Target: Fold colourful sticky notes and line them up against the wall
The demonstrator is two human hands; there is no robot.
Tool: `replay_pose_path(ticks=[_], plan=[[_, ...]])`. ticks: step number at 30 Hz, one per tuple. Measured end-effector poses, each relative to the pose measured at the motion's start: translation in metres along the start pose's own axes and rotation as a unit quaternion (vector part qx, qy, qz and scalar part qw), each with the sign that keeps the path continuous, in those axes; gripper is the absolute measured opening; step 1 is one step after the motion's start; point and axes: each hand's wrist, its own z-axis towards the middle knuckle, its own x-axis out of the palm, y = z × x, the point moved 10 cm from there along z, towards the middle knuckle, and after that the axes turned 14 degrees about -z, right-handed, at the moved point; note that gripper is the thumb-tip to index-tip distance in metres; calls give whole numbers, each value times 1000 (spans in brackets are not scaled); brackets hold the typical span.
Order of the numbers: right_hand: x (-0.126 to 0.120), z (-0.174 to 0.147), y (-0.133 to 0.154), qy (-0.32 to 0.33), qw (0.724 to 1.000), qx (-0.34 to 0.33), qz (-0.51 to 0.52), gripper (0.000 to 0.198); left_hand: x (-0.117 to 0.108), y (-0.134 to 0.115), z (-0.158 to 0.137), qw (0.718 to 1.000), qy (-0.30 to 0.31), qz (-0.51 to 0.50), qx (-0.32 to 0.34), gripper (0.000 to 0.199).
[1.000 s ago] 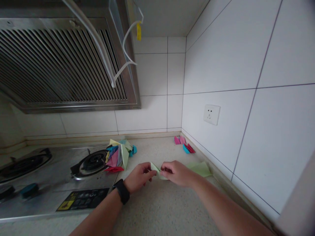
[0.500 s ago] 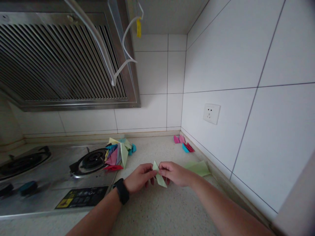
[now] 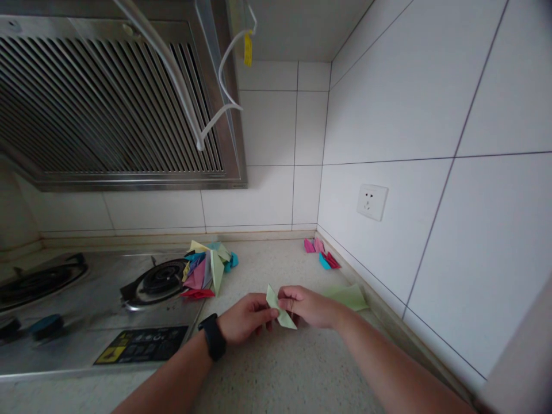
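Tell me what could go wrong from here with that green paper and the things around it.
The folded green paper is pinched by both the left hand and the right hand, so uneven pulling might tear it or skew a crease. The colored paper pile reaches onto the stove beside a burner, so it could scorch if that were lit. The green sheet lies by the right wrist and might get nudged.

We've got our left hand (image 3: pixel 245 319) and right hand (image 3: pixel 310 307) pinching some folded green paper (image 3: pixel 286 320) over the speckly surface (image 3: pixel 280 374).
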Motion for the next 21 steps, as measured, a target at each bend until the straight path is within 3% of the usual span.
replay_pose_path(ticks=[11,21], plan=[[6,-6,5,41,999,-15,-3,43,12,-1,-4,997,46,-65,1,38],[-18,1,10,-76,994,-62,-36,25,-9,1,4,998,-58,6,21,35]])
